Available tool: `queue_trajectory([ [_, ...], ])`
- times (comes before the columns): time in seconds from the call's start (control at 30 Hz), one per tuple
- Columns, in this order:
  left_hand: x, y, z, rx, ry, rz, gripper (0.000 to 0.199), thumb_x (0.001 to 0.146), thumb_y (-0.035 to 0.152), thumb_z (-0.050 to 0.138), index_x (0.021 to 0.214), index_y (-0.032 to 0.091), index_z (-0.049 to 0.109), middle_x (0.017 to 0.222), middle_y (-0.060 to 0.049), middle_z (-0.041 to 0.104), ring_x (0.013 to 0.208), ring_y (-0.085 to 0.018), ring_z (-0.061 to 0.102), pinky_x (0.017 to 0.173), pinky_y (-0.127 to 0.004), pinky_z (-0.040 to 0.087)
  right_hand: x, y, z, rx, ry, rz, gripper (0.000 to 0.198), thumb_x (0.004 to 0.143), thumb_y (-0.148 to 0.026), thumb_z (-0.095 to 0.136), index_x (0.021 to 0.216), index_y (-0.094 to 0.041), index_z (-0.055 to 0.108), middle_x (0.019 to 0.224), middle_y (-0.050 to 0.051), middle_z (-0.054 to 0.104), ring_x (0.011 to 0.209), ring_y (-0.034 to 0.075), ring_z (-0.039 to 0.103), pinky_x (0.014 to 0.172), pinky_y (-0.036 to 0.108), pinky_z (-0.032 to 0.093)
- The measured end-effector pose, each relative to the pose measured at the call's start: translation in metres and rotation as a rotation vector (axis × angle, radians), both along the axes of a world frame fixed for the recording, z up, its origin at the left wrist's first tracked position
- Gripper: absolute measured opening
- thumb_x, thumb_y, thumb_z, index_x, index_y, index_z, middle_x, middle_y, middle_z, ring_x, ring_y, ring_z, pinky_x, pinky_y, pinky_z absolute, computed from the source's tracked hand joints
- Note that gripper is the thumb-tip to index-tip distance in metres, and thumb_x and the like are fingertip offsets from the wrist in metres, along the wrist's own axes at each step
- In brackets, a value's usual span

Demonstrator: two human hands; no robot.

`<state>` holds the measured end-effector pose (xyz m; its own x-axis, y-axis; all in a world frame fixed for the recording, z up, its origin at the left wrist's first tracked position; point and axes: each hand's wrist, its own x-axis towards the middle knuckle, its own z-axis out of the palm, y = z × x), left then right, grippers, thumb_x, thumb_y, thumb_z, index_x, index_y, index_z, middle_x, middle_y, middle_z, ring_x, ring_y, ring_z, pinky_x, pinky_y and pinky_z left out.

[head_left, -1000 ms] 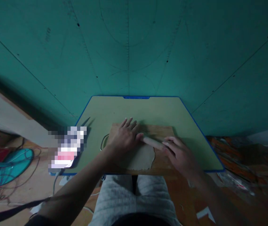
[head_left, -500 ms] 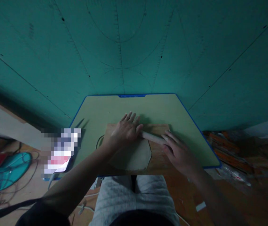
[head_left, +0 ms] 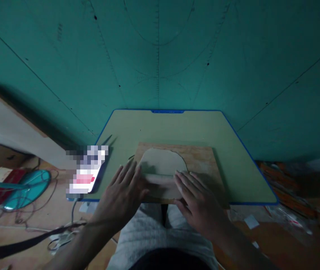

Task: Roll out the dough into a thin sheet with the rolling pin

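dough sheet (head_left: 165, 161): pale, thin, rounded, lying flat, extending forward beyond left hand (head_left: 124, 191) and right hand (head_left: 198, 198) | rolling pin (head_left: 160, 180): slim, pale, crosswise atop dough sheet, between both hands, ends hidden there

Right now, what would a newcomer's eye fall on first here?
Probably the bright, pixelated screen at the left edge of the tabletop, then the broad green wall behind. Next comes the pale dough on the wooden board, the rolling pin across it, left hand and right hand at its ends.
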<state>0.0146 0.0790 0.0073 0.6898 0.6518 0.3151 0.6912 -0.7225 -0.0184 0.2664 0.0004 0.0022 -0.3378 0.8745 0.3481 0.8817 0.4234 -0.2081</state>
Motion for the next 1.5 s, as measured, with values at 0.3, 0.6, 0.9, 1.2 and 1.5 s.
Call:
queue_trajectory([
  [0.3, 0.036, 0.039, -0.006, -0.058, -0.036, -0.049, 0.079, 0.098, 0.065, 0.030, 0.150, 0.006, 0.032, 0.153, -0.026, 0.041, 0.146, -0.037, 0.032, 0.116, -0.056, 0.033, 0.010, 0.020, 0.003, -0.090, -0.113, -0.024, 0.078, 0.096, -0.056, 0.047, 0.153, -0.006, 0.031, 0.156, 0.021, 0.040, 0.145, 0.035, 0.035, 0.116, 0.057, 0.035],
  [0.6, 0.061, 0.083, 0.005, -0.108, -0.008, -0.044, 0.064, 0.104, 0.048, 0.027, 0.140, 0.000, 0.049, 0.146, -0.026, 0.049, 0.143, -0.039, 0.037, 0.115, -0.054, 0.035, 0.030, 0.070, 0.008, -0.171, -0.105, -0.017, 0.065, 0.098, -0.050, 0.037, 0.145, -0.005, 0.045, 0.151, 0.022, 0.046, 0.144, 0.031, 0.039, 0.118, 0.054, 0.033],
  [0.9, 0.018, -0.009, -0.006, -0.049, -0.117, -0.017, 0.061, 0.099, 0.044, 0.046, 0.146, 0.007, 0.039, 0.141, -0.023, 0.055, 0.133, -0.038, 0.047, 0.110, -0.057, 0.038, -0.006, -0.010, 0.008, -0.073, -0.126, -0.023, 0.065, 0.093, -0.034, 0.050, 0.151, -0.007, 0.037, 0.151, 0.020, 0.047, 0.132, 0.034, 0.050, 0.103, 0.052, 0.049],
  [1.2, 0.014, -0.004, 0.004, -0.178, -0.239, -0.172, 0.024, 0.096, 0.027, 0.053, 0.116, 0.017, 0.058, 0.103, -0.012, 0.065, 0.092, -0.026, 0.058, 0.082, -0.044, 0.047, -0.003, -0.042, 0.003, 0.010, 0.027, -0.082, 0.052, 0.091, -0.004, 0.041, 0.139, -0.021, 0.052, 0.114, 0.010, 0.073, 0.097, 0.025, 0.071, 0.079, 0.039, 0.062],
  [1.5, 0.048, 0.024, 0.019, -0.370, -0.211, -0.272, 0.054, 0.098, 0.057, 0.033, 0.116, 0.015, 0.062, 0.117, -0.015, 0.062, 0.107, -0.031, 0.055, 0.088, -0.049, 0.045, -0.057, -0.113, -0.030, -0.416, 0.702, -0.240, 0.073, 0.091, -0.018, 0.050, 0.156, -0.038, 0.024, 0.111, 0.006, 0.075, 0.089, 0.027, 0.075, 0.069, 0.033, 0.065],
])
